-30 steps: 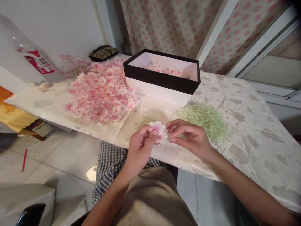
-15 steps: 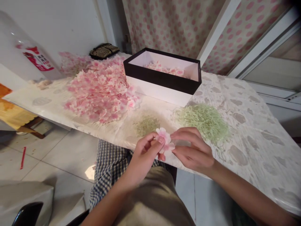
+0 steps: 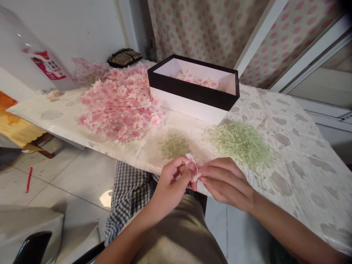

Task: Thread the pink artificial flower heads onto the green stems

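Observation:
My left hand (image 3: 176,179) pinches a pale pink artificial flower (image 3: 195,175) between thumb and fingers, just above the table's front edge. The flower is turned on its side, its face towards the right. My right hand (image 3: 227,182) is closed, its thumb and fingertips pressed together against the flower's face; whatever lies between them is hidden. Beyond my hands are a small pile of dull green stems (image 3: 173,145) and a larger heap of light green stems (image 3: 240,143). A big heap of pink flowers (image 3: 118,106) spreads over the table at the left.
A white box with a black rim (image 3: 192,88) stands at the back, with pink flowers (image 3: 196,79) inside. A dark patterned pouch (image 3: 124,58) lies behind the flower heap. A large clear bottle (image 3: 45,60) stands at the far left. The patterned tablecloth (image 3: 283,183) covers the table.
The flower has turned from facing me to edge-on, facing right. My right fingertips have closed together and moved in against it. The view has shifted slightly.

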### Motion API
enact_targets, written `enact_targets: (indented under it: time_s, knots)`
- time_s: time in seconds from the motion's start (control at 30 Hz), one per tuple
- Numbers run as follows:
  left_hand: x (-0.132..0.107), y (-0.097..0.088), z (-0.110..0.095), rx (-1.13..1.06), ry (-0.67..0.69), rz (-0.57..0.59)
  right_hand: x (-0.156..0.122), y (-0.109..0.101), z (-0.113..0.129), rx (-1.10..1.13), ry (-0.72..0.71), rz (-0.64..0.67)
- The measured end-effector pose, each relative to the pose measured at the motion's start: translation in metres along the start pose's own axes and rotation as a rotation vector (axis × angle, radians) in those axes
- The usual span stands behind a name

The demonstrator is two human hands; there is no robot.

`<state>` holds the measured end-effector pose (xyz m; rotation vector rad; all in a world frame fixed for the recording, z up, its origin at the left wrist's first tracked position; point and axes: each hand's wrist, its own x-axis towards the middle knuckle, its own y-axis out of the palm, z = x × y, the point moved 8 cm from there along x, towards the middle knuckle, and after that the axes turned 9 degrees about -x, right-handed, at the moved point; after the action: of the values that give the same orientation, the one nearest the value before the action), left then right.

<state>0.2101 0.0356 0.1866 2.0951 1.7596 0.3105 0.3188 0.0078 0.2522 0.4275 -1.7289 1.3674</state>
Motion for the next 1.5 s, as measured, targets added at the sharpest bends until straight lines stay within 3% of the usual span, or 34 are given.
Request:
enact_targets:
  time_s: [0.27,0.73,1.0,1.5]
  knots:
    - [-0.003,0.004,0.002,0.040,0.036,0.021,0.001,-0.002,0.004,-0.061,-0.058,-0.033]
    - [-0.003,-0.003,0.012,-0.054,-0.041,0.002,-0.004,-0.002,0.001,-0.058,-0.070,-0.064]
    - [-0.004,0.001,0.002,0.018,-0.015,0.009,0.000,-0.005,0.010,-0.110,-0.150,-0.081]
    - [-0.008,0.004,0.002,0.067,-0.005,0.027,0.000,-0.005,0.012,-0.116,-0.181,-0.078]
